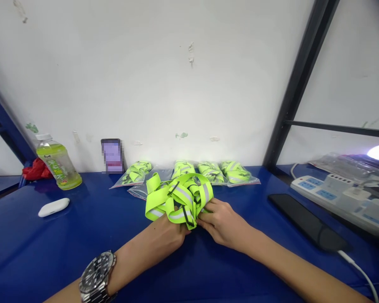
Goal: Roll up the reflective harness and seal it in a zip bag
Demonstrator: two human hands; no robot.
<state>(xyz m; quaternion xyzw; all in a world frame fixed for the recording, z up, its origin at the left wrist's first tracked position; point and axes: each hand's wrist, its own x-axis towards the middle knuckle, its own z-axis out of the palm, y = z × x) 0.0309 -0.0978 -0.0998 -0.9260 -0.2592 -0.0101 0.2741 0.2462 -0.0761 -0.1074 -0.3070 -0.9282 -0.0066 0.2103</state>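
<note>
Gripping neon straps [181, 195], glossy blue tabletop [97, 227], scuffed white wall [240, 84]

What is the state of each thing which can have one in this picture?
Yellow-green straps: bunched, held by left hand and right hand
Filled plastic bags: lying down, seals unclear
Bag behind straps: partly hidden, contents unclear
Bottle: capped, liquid inside
Upright phone: screen lit
Flat phone: screen dark, cable attached
White case: closed
Power strip: plug seems inserted
Red bundle: crumpled
Watch: worn

Indoor workspace: blue table [34, 252], power strip [342, 202]
</note>
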